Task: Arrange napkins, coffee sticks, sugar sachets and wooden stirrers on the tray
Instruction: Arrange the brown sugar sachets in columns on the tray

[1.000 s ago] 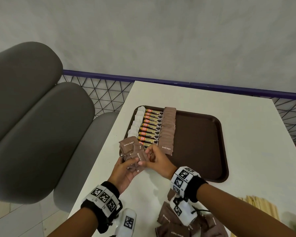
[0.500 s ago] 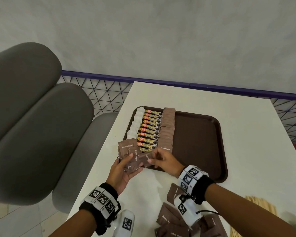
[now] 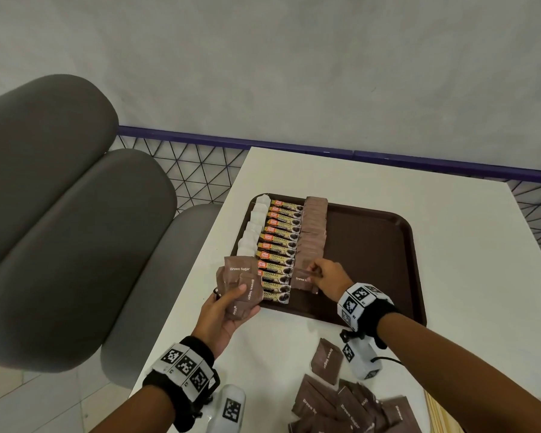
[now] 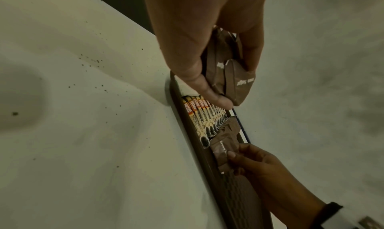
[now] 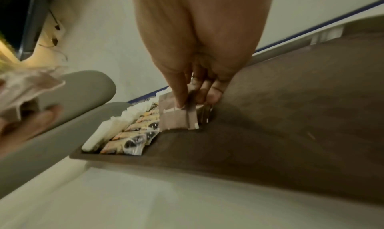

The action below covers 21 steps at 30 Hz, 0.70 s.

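A dark brown tray lies on the white table. Along its left side run a column of white napkins, a column of coffee sticks and a column of brown sugar sachets. My right hand pinches one brown sugar sachet at the near end of that column, low over the tray; the right wrist view shows the same sachet between thumb and fingers. My left hand grips a bunch of sugar sachets just off the tray's near left corner.
A loose pile of brown sugar sachets lies on the table near me, with wooden stirrers at the bottom right. Grey padded seats stand left of the table. A purple rail with wire mesh runs behind it.
My right hand has left the bunch in my left hand and carried one sachet right and forward onto the tray, to the near end of the sachet column. The left hand stayed almost in place.
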Motion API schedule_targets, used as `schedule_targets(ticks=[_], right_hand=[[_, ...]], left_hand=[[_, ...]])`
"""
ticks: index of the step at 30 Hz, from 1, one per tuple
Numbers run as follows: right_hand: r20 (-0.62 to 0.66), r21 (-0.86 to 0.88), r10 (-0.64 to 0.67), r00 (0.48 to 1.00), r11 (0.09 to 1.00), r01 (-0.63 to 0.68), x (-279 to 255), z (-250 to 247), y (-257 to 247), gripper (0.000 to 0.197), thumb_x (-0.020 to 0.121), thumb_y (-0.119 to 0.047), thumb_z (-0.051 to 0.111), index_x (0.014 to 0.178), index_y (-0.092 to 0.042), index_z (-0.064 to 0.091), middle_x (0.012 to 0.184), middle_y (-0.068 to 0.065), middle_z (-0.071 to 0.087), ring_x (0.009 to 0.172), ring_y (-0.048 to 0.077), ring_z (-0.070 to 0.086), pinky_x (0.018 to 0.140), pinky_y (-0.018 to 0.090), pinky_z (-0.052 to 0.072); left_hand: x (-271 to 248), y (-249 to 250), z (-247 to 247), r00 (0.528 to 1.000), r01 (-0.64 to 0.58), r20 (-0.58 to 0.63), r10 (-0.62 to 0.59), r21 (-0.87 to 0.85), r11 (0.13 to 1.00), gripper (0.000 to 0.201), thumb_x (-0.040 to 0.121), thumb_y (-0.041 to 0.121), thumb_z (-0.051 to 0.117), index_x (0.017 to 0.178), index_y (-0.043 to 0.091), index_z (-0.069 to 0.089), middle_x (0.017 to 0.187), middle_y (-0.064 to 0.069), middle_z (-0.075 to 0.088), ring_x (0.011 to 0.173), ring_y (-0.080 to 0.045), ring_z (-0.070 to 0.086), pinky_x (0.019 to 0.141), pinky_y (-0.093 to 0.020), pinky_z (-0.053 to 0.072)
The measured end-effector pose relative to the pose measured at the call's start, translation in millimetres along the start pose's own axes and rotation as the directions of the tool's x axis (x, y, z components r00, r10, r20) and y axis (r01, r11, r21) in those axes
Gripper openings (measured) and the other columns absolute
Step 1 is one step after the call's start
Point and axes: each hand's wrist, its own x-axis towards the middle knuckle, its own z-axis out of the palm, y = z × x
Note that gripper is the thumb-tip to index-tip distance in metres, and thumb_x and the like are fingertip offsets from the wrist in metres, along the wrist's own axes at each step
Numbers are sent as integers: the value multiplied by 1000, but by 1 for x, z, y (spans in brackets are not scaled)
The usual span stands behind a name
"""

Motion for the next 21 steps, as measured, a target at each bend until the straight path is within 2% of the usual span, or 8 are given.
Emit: schedule_targets(ticks=[2,5,11,15,18,20,21], right_hand=[[-19,-68,3,1000,998,-4,1,3,-1,16,87,-3,55,102,-3,60,94,13,61,77,21,57,62,19,44],[-44,-131,0,999,991,-6,2,6,-1,19,87,-5,54,105,-3,57,111,15,59,98,27,59,82,31,48],[-55,-260,-73,996,964,56,-1,8,2,25,87,-9,55,111,-6,51,121,10,50,114,25,47,94,32,42],[-114,-284,-132,985,954,94,-7,6,-8,28,88,-10,55,114,-8,47,122,8,42,114,21,39,92,28,39],[-167,-102,-181,969,981,166,-10,7,-23,24,90,-16,54,113,-10,49,117,4,45,107,14,41,86,21,39],[-147,162,-200,969,961,223,-17,10,-39,21,91,-21,55,109,-10,53,106,3,50,95,11,47,76,15,40],[-104,307,-208,972,923,231,-21,11,-47,19,91,-23,55,105,-11,54,101,4,53,89,12,50,73,14,42]], left_hand=[[0,1,0,1000,3,3,-3,0,1000,40,81,4,61,121,8,56,116,-17,65,101,-31,64,75,-40,59],[-1,2,0,1000,10,3,-10,-5,1000,40,81,3,61,120,9,55,116,-17,65,101,-32,65,75,-40,59],[-4,0,3,1000,16,8,-16,7,1000,40,83,2,60,122,8,54,118,-18,64,101,-34,65,76,-41,58],[-6,-1,4,1000,18,16,-18,26,999,43,83,3,61,124,8,54,117,-18,65,99,-33,66,76,-41,58],[-7,-2,5,999,25,23,-26,48,999,42,81,4,62,123,9,55,116,-18,66,97,-32,67,79,-42,58],[-9,-3,7,999,27,29,-28,60,998,44,79,5,63,122,8,55,117,-18,65,96,-32,67,78,-42,58],[-10,-3,8,999,29,33,-31,67,997,43,79,5,63,121,8,56,116,-19,65,96,-33,67,77,-41,58]])
